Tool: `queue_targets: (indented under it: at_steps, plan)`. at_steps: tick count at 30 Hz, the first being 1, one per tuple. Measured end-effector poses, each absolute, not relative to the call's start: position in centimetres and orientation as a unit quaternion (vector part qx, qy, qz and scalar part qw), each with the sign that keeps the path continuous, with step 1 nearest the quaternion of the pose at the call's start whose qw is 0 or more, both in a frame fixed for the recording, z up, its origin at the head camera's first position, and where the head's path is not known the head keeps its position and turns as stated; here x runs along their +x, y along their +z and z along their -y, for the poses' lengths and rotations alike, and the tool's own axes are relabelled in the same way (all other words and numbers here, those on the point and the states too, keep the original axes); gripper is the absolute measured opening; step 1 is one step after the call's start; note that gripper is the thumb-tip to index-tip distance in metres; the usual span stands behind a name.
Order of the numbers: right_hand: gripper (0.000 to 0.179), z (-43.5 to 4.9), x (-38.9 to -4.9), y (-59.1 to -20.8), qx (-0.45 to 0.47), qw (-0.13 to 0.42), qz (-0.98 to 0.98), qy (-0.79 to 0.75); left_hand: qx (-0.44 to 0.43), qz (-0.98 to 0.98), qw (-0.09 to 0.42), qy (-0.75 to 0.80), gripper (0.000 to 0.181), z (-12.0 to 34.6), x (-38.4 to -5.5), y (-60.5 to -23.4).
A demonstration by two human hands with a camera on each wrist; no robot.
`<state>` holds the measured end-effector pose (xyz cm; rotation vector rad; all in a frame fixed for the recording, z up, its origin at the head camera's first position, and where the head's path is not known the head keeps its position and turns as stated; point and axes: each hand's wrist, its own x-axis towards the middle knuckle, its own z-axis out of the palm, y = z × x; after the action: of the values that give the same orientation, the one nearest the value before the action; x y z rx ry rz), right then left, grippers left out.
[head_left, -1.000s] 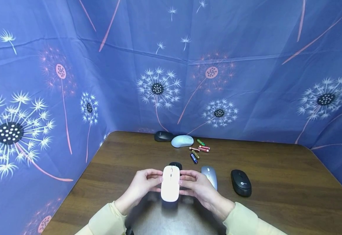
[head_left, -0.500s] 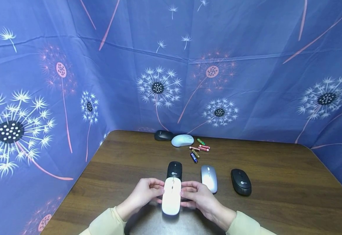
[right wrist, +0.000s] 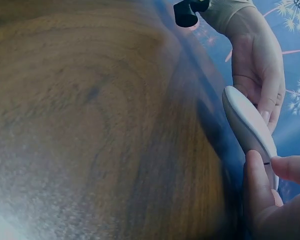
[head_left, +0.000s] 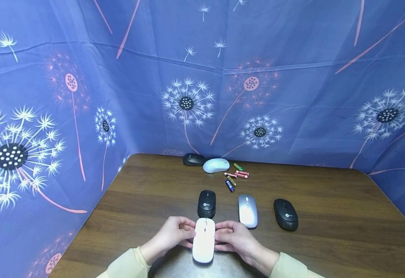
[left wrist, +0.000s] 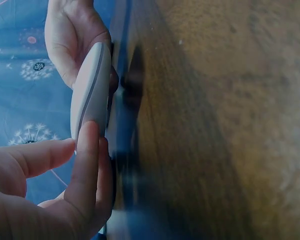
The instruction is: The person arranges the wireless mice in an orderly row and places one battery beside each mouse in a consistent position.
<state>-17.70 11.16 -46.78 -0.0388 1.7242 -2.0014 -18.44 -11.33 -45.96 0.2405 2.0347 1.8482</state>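
A white computer mouse [head_left: 204,241] is held between both hands at the near middle of the table, its buttons pointing away. My left hand [head_left: 174,236] pinches its left side with thumb and fingers. On the opposite side my right hand [head_left: 238,240] pinches it the same way. In the left wrist view the white mouse [left wrist: 92,90] shows its edge, a thin grey seam running along it, above the tabletop. The right wrist view has the mouse [right wrist: 250,122] tilted between the fingertips of both hands. Just beyond its front end lies a black mouse [head_left: 207,204].
Right of the hands lie a silver-grey mouse [head_left: 247,211] and another black mouse [head_left: 285,214]. At the back edge sit a dark mouse [head_left: 193,159] and a pale blue-white mouse [head_left: 216,165]. Several small batteries [head_left: 236,175] are scattered beside them. A blue dandelion-print cloth [head_left: 292,96] hangs behind the table.
Both hands have brought the white mouse nearer to the body, down the view. The black mouse behind it, earlier mostly covered, is now exposed.
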Motion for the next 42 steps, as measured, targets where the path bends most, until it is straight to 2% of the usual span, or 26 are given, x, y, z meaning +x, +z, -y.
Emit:
queue_targets:
  at_steps: [17, 42]
  plan:
    - [0.039, -11.05, -17.74, -47.13, -0.024, 0.249, -0.664, -0.705, 0.079, -0.733, 0.207, 0.643, 0.028, 11.45, -18.43, -46.72]
    - [0.036, -11.0, -18.45, -46.94, -0.031, 0.258, -0.679, -0.686, 0.086, -0.754, 0.195, 0.621, 0.024, 11.4, -18.67, -46.17]
